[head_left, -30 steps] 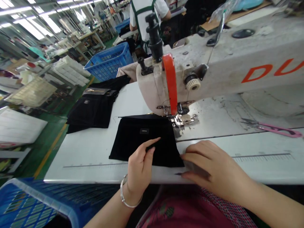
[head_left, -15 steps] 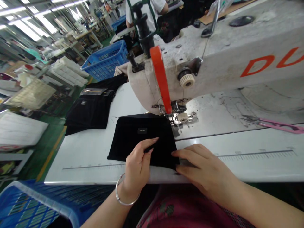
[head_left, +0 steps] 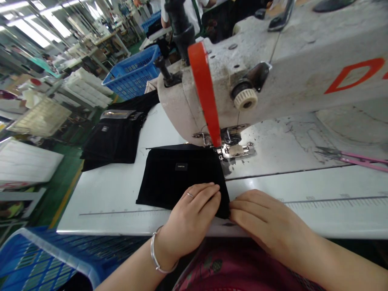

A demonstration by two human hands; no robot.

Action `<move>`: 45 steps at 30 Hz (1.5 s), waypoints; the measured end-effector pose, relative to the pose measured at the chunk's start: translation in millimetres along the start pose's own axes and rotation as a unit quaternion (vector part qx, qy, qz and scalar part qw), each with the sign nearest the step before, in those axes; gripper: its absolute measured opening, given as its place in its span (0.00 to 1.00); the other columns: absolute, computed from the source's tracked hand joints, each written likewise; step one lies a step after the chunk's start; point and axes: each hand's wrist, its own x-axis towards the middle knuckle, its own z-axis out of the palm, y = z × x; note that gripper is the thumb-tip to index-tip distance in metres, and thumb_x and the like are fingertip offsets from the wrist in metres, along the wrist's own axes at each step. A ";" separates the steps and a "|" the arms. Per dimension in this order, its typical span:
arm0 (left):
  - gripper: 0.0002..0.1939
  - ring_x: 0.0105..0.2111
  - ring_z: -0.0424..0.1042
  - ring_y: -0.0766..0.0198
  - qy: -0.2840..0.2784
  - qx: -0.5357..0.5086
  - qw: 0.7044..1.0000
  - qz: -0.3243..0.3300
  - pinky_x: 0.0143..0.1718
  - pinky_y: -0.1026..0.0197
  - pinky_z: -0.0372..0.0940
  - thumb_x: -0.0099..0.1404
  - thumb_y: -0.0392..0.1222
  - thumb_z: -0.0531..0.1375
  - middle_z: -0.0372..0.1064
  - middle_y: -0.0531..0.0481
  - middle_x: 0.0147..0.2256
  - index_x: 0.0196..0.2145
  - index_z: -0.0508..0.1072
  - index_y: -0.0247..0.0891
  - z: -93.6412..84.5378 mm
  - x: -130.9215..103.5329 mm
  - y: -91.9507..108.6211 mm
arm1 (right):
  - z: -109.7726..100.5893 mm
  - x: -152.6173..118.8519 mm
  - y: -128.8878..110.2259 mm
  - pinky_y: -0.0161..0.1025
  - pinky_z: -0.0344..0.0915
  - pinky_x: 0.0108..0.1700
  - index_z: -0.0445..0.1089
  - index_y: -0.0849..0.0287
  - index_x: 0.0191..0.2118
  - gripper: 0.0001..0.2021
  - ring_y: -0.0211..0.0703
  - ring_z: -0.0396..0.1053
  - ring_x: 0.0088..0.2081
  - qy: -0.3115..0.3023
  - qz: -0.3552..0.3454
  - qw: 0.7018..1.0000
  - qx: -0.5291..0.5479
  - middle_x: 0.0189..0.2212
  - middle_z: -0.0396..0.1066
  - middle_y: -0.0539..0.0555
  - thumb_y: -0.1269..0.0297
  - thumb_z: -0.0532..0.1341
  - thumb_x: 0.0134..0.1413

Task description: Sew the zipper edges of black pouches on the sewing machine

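A black fabric piece [head_left: 176, 182] with a small label lies on the white sewing table [head_left: 109, 190], its upper right edge beside the presser foot [head_left: 236, 151] of the sewing machine [head_left: 291, 68]. My left hand [head_left: 194, 214] rests on the lower right part of the fabric, fingers together and bent, a bracelet on the wrist. Closed at the fabric's lower right corner is my right hand [head_left: 266, 218], its fingertips on the edge. The thumbs are mostly hidden.
A stack of black pieces [head_left: 112, 141] lies on the table's left end. Pink-handled snips [head_left: 354, 157] lie at the right. One blue basket [head_left: 133, 72] stands behind the table, another [head_left: 69, 258] at the lower left. A person in white [head_left: 190, 16] is beyond the machine.
My left hand has moved right and flattened onto the fabric, its fingers now together. My right hand has shifted slightly right and its fingers have closed up at the corner. The view has moved slightly closer.
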 end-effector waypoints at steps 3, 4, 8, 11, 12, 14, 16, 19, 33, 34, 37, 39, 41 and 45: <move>0.17 0.54 0.66 0.57 0.047 -0.021 0.999 0.009 0.58 0.52 0.66 0.68 0.27 0.52 0.69 0.41 0.52 0.53 0.69 0.29 0.5 -3.4 2.0 | 0.1 1.4 -0.5 0.45 0.68 0.44 0.70 0.61 0.44 0.10 0.44 0.67 0.41 -0.003 0.002 1.000 0.003 0.41 0.73 0.56 0.74 0.52 0.64; 0.17 0.54 0.66 0.58 0.059 -0.025 0.998 0.014 0.58 0.53 0.66 0.68 0.26 0.53 0.69 0.42 0.52 0.53 0.68 0.30 2.1 -5.4 3.1 | 0.2 1.2 -1.0 0.45 0.68 0.44 0.71 0.61 0.42 0.10 0.44 0.66 0.40 -0.001 -0.001 1.000 0.000 0.40 0.72 0.56 0.74 0.52 0.64; 0.18 0.53 0.68 0.60 0.065 -0.044 0.997 0.017 0.55 0.55 0.69 0.68 0.27 0.54 0.70 0.43 0.52 0.54 0.68 0.33 11.9 -12.9 6.8 | 2.2 -4.0 -3.4 0.47 0.68 0.45 0.72 0.62 0.40 0.10 0.45 0.67 0.41 0.002 -0.008 1.000 -0.022 0.39 0.72 0.56 0.74 0.53 0.63; 0.16 0.52 0.69 0.59 0.057 -0.051 0.997 0.011 0.53 0.54 0.69 0.68 0.28 0.54 0.71 0.44 0.51 0.53 0.70 0.34 15.1 -13.9 7.9 | 4.1 -10.5 -5.4 0.47 0.67 0.48 0.72 0.61 0.44 0.11 0.45 0.68 0.44 0.009 -0.007 0.999 -0.040 0.42 0.73 0.57 0.74 0.54 0.62; 0.16 0.51 0.69 0.59 0.057 -0.050 0.997 0.009 0.52 0.54 0.70 0.68 0.29 0.55 0.71 0.44 0.50 0.52 0.70 0.35 15.0 -13.7 7.9 | 4.4 -12.5 -6.1 0.47 0.67 0.49 0.72 0.61 0.45 0.11 0.45 0.68 0.44 0.013 -0.006 0.999 -0.044 0.43 0.73 0.57 0.74 0.54 0.62; 0.15 0.48 0.70 0.59 0.059 -0.050 0.997 0.009 0.50 0.54 0.70 0.68 0.29 0.56 0.72 0.45 0.48 0.51 0.71 0.36 14.1 -13.3 7.6 | 4.5 -15.4 -7.1 0.47 0.66 0.50 0.72 0.61 0.45 0.11 0.45 0.68 0.45 0.023 -0.006 0.999 -0.047 0.43 0.73 0.56 0.74 0.54 0.62; 0.15 0.47 0.71 0.59 0.060 -0.054 0.997 0.018 0.48 0.54 0.70 0.67 0.30 0.57 0.73 0.46 0.47 0.51 0.71 0.37 13.0 -13.4 6.8 | 4.2 -16.9 -7.4 0.47 0.66 0.50 0.72 0.62 0.44 0.10 0.46 0.68 0.45 0.025 -0.009 0.998 -0.048 0.42 0.73 0.56 0.74 0.55 0.62; 0.15 0.46 0.71 0.60 0.052 -0.065 0.996 0.032 0.47 0.55 0.69 0.67 0.31 0.58 0.74 0.47 0.45 0.51 0.71 0.37 11.8 -13.5 5.6 | 3.8 -17.7 -6.9 0.48 0.67 0.49 0.72 0.61 0.44 0.10 0.46 0.68 0.44 0.022 -0.012 0.998 -0.050 0.41 0.73 0.56 0.74 0.55 0.62; 0.12 0.54 0.69 0.61 0.041 -0.086 0.993 0.069 0.60 0.53 0.64 0.67 0.30 0.56 0.74 0.46 0.49 0.47 0.73 0.35 13.4 -9.5 0.1 | -1.1 -15.7 -8.5 0.48 0.69 0.51 0.69 0.64 0.50 0.14 0.48 0.68 0.48 0.005 0.012 0.999 -0.042 0.47 0.72 0.59 0.75 0.55 0.60; 0.11 0.54 0.69 0.61 0.040 -0.086 0.993 0.072 0.60 0.54 0.64 0.68 0.30 0.56 0.74 0.46 0.49 0.47 0.73 0.35 12.4 -9.1 -0.6 | -1.4 -14.0 -8.2 0.49 0.69 0.50 0.68 0.64 0.51 0.15 0.49 0.68 0.49 0.002 0.007 0.998 -0.059 0.48 0.72 0.59 0.75 0.55 0.60; 0.11 0.53 0.70 0.62 0.044 -0.090 0.991 0.086 0.59 0.55 0.66 0.69 0.31 0.55 0.75 0.47 0.47 0.46 0.73 0.35 9.8 -6.4 -2.7 | -4.3 -8.4 -7.0 0.50 0.71 0.48 0.70 0.64 0.50 0.15 0.49 0.70 0.47 -0.007 -0.019 0.995 -0.096 0.46 0.73 0.58 0.75 0.54 0.60; 0.11 0.52 0.71 0.63 0.048 -0.092 0.990 0.095 0.59 0.56 0.66 0.69 0.31 0.54 0.76 0.47 0.45 0.45 0.73 0.34 8.5 -3.7 -4.6 | -7.6 -4.7 -6.0 0.49 0.72 0.47 0.70 0.63 0.50 0.15 0.49 0.70 0.46 -0.016 -0.028 0.994 -0.101 0.45 0.74 0.58 0.75 0.53 0.60; 0.10 0.52 0.71 0.62 0.050 -0.089 0.990 0.098 0.58 0.56 0.67 0.69 0.31 0.54 0.76 0.47 0.44 0.44 0.74 0.33 7.7 -0.7 -7.3 | -10.4 -1.3 -4.2 0.48 0.72 0.46 0.71 0.62 0.49 0.15 0.48 0.70 0.45 -0.021 -0.032 0.995 -0.096 0.45 0.74 0.57 0.75 0.53 0.60; 0.10 0.52 0.71 0.63 0.049 -0.080 0.991 0.096 0.58 0.58 0.66 0.70 0.32 0.53 0.76 0.47 0.45 0.42 0.74 0.34 7.2 5.4 -15.7 | -12.6 3.4 3.1 0.48 0.70 0.48 0.70 0.62 0.50 0.15 0.46 0.69 0.46 -0.032 -0.031 0.995 -0.090 0.45 0.72 0.56 0.75 0.56 0.59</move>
